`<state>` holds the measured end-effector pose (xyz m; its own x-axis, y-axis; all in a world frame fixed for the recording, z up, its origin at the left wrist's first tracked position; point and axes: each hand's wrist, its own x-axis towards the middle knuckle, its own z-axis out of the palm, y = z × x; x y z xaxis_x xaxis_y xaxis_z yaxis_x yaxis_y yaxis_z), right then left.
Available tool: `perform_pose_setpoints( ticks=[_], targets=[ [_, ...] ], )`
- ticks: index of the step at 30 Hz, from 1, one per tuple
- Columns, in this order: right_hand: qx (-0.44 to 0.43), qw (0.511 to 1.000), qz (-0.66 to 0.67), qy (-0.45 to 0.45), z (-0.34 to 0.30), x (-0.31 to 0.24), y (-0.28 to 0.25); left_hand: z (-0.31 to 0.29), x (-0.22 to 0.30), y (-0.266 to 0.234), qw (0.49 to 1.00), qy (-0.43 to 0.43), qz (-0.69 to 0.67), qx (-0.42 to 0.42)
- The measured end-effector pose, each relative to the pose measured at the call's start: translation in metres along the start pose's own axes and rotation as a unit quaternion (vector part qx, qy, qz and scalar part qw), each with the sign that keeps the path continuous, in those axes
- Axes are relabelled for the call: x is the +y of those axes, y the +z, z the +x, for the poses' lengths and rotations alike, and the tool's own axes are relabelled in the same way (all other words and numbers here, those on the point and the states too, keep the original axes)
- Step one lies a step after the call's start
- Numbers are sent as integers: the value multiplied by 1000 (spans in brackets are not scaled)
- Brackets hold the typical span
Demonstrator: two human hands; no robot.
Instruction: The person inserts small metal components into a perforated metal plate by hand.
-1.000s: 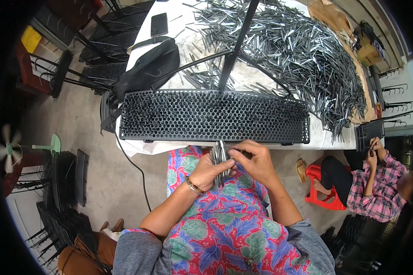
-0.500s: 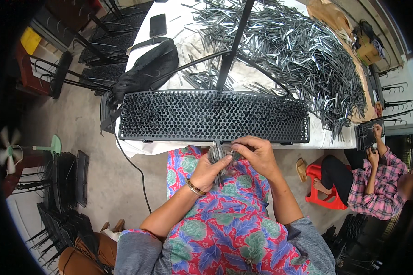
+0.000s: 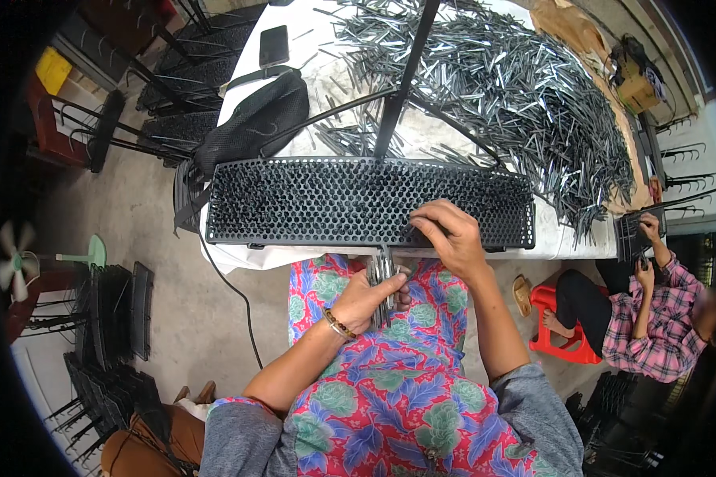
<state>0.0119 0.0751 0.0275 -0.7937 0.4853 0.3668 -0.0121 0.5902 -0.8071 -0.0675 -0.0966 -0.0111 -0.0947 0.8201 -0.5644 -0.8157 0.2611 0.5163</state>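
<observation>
My left hand (image 3: 361, 300) is wrapped round a bundle of thin grey-black strips (image 3: 381, 273), held upright just below the table's near edge. Right in front of me on that edge lies a long black panel (image 3: 314, 200) full of round holes. Dark strip ends or bristles fill many holes toward its left and right parts, while the middle holes look more bare. Over the panel's right-centre front is my right hand (image 3: 456, 242), thumb and forefinger pinched together at the holes. Whatever the fingertips hold is too small to make out.
A large heap of loose dark strips (image 3: 525, 95) covers the table's far right. A black frame pole (image 3: 406, 79) rises behind the panel. A black mesh bag (image 3: 254, 119) and a phone (image 3: 274, 45) lie left. Another person (image 3: 652, 318) sits at right, working on a similar panel.
My right hand has moved up and right from beside the bundle to the panel's holes. The left hand, with the strips, has shifted slightly right.
</observation>
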Motion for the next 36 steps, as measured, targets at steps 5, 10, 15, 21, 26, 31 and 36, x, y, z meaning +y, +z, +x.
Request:
perform_pose_setpoints(
  ticks=[5, 10, 15, 21, 26, 31, 36],
  targets=[
    [-11, 1000, -5, -22, -1, 7, -1, -2, -8, -5, 999, -8, 35, -35],
    [-52, 996, -39, -55, -3, 16, 2, -2, -12, -10, 997, -51, 49, -39],
    [-56, 984, -117, -120, -4, 9, 6, -1, -4, -6, 997, -32, 48, -48],
    [-32, 980, -164, -113, -13, 6, 9, 1, -8, -6, 997, -22, 63, -46],
    [-9, 977, -178, -114, -18, 10, 15, 0, -6, -2, 997, -29, 55, -50],
    [23, 999, -36, -3, -18, -10, 9, -4, 2, 5, 995, -8, 70, -70],
    [-113, 951, 165, 235, -35, -16, -4, -3, 8, 14, 982, 10, 149, -116]
  ],
)
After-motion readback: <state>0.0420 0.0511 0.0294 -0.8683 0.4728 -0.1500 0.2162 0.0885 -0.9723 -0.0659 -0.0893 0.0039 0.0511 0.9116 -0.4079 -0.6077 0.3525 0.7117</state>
